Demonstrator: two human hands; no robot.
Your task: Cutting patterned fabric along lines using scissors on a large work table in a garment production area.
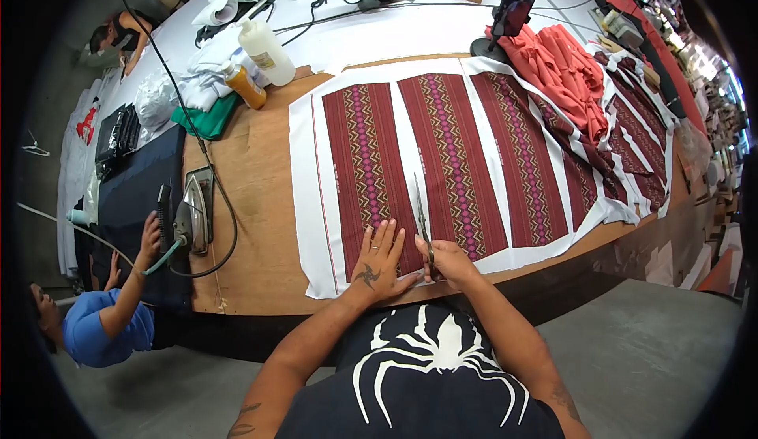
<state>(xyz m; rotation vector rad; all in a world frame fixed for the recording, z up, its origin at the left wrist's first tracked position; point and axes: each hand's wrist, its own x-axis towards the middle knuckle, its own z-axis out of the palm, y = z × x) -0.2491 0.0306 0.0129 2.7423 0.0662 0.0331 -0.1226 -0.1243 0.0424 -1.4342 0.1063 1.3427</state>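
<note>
A white fabric sheet printed with dark red patterned panels lies across the wooden tabletop. My left hand rests flat on the leftmost panel, fingers spread and pointing away from me. In my right hand, at the sheet's near edge, is a pair of scissors. The blades point away from me, over the white strip between the leftmost panel and the second panel. My fingers wrap the handles and partly hide them. Further right, the printed fabric bunches into folds.
Coral cloth is heaped on the fabric's far right, beside a phone on a stand. An iron stands left, where a co-worker in blue reaches toward it. A white jug and an orange bottle stand beyond.
</note>
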